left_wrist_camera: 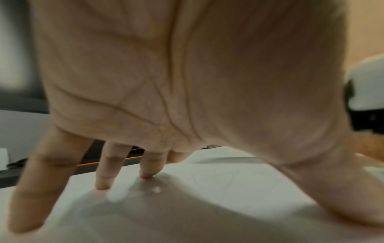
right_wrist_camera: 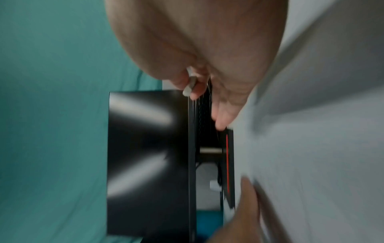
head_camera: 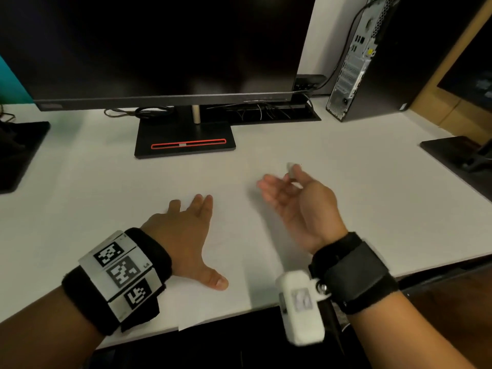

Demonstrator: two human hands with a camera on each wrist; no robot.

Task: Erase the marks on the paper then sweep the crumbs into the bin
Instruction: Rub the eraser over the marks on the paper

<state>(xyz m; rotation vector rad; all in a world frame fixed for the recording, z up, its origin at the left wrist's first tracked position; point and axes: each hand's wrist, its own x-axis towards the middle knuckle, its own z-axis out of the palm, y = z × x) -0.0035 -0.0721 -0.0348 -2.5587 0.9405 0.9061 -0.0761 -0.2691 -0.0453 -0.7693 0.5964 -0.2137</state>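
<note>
A white sheet of paper [head_camera: 239, 251] lies on the white desk [head_camera: 372, 209], with one corner past the front edge. My left hand [head_camera: 191, 230] lies flat on it, fingers spread and straight; in the left wrist view the fingertips [left_wrist_camera: 104, 184] press on the paper [left_wrist_camera: 239, 189], where faint lines show. My right hand [head_camera: 287, 193] hovers on its edge to the right, pinching a small grey-white eraser [head_camera: 291, 170] between thumb and forefinger, the other fingers stretched out. The right wrist view shows the same eraser [right_wrist_camera: 190, 86] in that pinch. No bin is in view.
A dark monitor [head_camera: 159, 49] on a black stand base [head_camera: 186, 145] stands just behind the paper. A computer tower [head_camera: 354, 62] and cables [head_camera: 266, 110] are at the back right. Two more black bases sit at the far left [head_camera: 16, 153] and far right [head_camera: 458, 153].
</note>
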